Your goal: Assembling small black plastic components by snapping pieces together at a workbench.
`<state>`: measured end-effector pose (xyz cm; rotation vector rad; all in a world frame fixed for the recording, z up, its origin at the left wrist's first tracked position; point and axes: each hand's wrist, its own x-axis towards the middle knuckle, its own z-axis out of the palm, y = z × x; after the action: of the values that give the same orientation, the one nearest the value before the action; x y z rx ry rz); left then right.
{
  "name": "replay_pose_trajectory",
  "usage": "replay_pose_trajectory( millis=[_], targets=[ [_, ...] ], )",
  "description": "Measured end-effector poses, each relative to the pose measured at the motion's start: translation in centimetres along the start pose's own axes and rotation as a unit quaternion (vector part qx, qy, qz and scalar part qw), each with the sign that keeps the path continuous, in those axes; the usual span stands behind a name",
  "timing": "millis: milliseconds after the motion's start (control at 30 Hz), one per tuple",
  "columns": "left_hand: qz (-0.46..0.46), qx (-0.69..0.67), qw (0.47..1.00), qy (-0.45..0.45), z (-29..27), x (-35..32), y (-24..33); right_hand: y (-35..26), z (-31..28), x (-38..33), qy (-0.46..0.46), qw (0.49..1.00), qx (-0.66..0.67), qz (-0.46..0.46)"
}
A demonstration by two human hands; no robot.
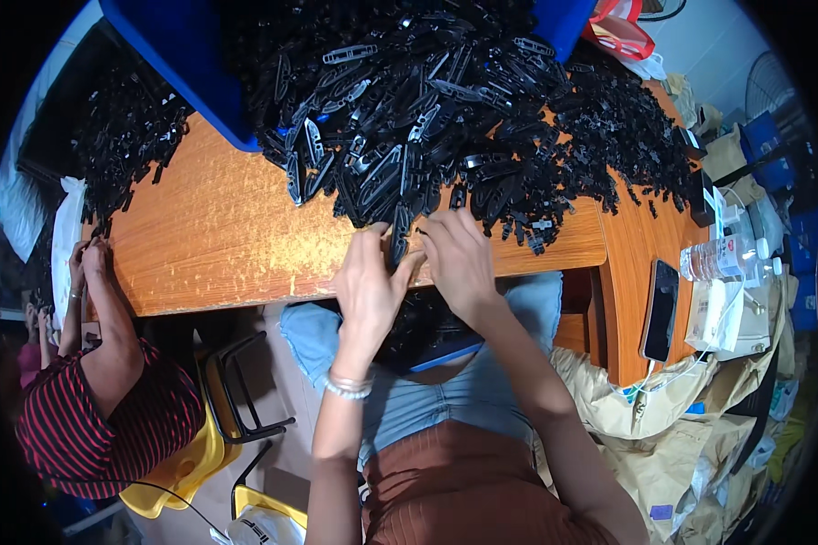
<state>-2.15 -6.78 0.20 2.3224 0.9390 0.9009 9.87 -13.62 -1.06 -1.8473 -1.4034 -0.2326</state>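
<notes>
Both hands meet at the near edge of the wooden table, in front of a heap of black parts (409, 118). My left hand (365, 277), with a pale bead bracelet at its wrist, pinches a long, narrow black plastic piece (400, 238) between thumb and fingers. Close beside it, my right hand (459, 259) has its fingers bent and closed together near that piece. Whatever it grips is too small and too covered to name. Below the hands, dark parts (427, 327) lie in a blue-rimmed container on my lap.
A blue bin (177, 54) lies open behind the heap. Smaller black parts (609, 136) spread to the right. A phone (661, 309) on a cable and a plastic bottle (723, 259) are on the table's right side (627, 272). At left, another person (109, 400) works over a separate heap (136, 127).
</notes>
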Motion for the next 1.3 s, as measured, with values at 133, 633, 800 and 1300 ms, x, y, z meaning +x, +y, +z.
replay_pose_trajectory(
  millis=[133, 633, 800, 1300],
  targets=[
    [-0.024, -0.04, 0.999, 0.025, 1.0, -0.3, -1.3, 0.3, 1.4, 1.2, -0.062, 0.998, -0.024, -0.017],
    [-0.192, -0.494, 0.842, -0.103, -3.4, -3.5, 2.8, -1.6, -6.2, -3.4, -0.02, 0.791, 0.554, 0.261],
    [-0.197, -0.519, 0.826, -0.097, -2.9, -4.7, 3.3, -4.2, -6.4, -4.2, 0.023, 0.781, 0.533, 0.324],
    [-0.245, -0.503, 0.812, -0.165, -2.7, -4.8, 3.2, -2.8, -6.2, -5.7, 0.001, 0.97, 0.217, 0.111]
  ],
)
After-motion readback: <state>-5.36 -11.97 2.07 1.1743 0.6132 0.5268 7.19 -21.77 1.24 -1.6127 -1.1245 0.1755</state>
